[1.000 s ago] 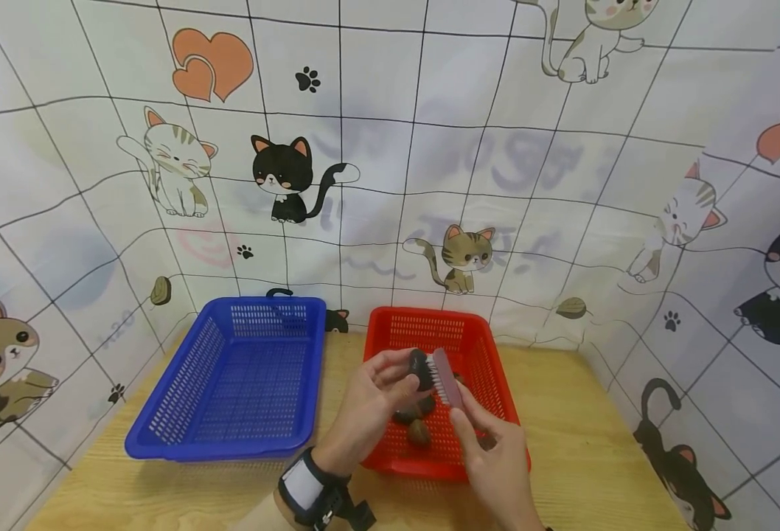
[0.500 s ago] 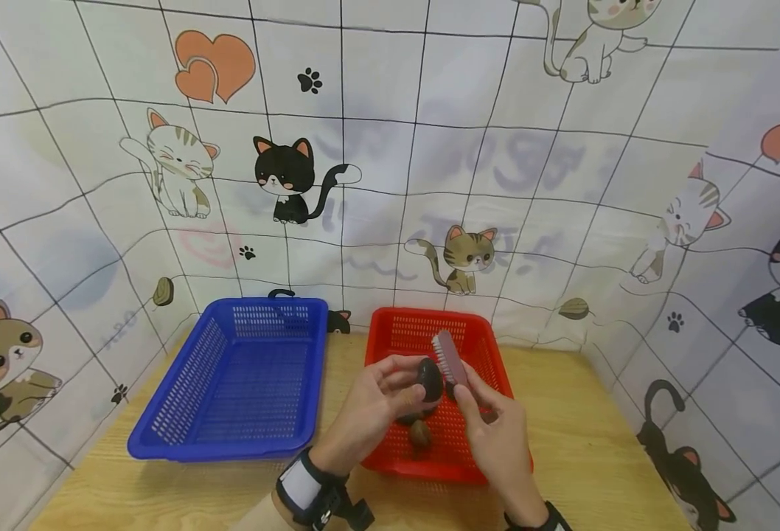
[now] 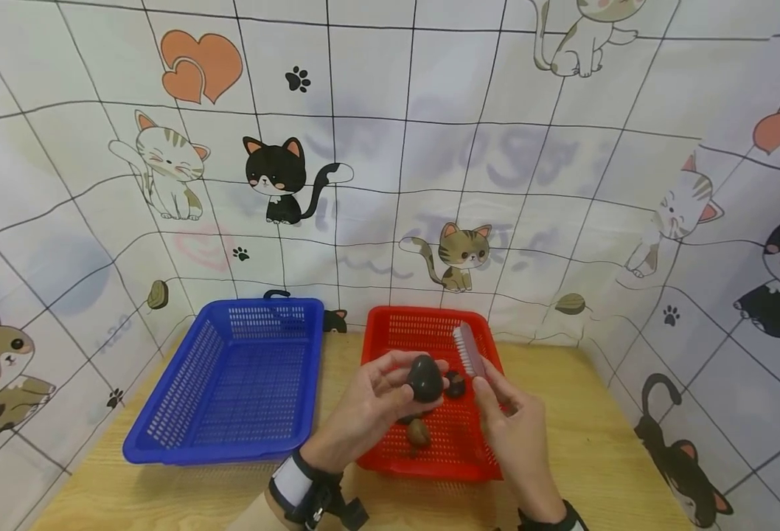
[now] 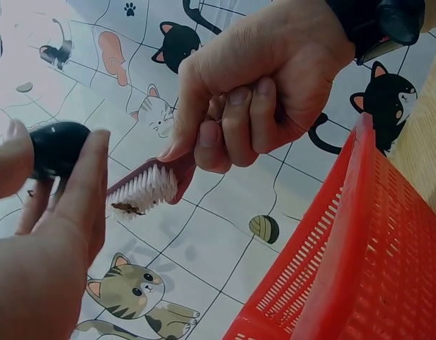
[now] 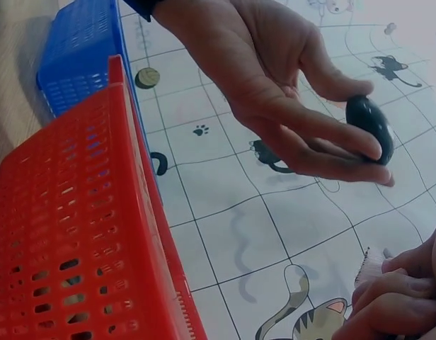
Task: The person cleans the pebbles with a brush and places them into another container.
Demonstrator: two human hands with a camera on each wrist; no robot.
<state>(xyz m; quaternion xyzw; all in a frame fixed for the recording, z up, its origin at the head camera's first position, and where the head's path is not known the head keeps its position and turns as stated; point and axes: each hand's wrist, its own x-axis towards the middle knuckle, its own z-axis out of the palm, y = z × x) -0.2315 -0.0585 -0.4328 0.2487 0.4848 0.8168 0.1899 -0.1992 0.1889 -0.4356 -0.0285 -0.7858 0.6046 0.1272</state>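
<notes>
My left hand (image 3: 366,402) holds a smooth, dark, egg-shaped stone (image 3: 425,378) between thumb and fingers, raised over the red basket (image 3: 377,328). In the right wrist view the thumb presses one side of the glossy stone (image 5: 369,127) and the fingers support the other. To its right, my right hand (image 3: 514,428) grips a small mauve brush (image 3: 471,352) with white bristles. The brush stands apart from the stone. Brown dirt clings to the bristles (image 4: 148,188) in the left wrist view. Beneath the hands, a brown stone (image 3: 419,434) and a dark reddish-brown one (image 3: 455,384) lie in the basket.
A blue basket (image 3: 318,354) stands left of the red one on the wooden table (image 3: 556,442). Behind and at both sides rises a white sheet (image 3: 377,147) printed with cats and grid lines.
The brush has come away from the stone, moving right and upward with my right hand. My left hand has turned the stone so its broad, smooth face shows.
</notes>
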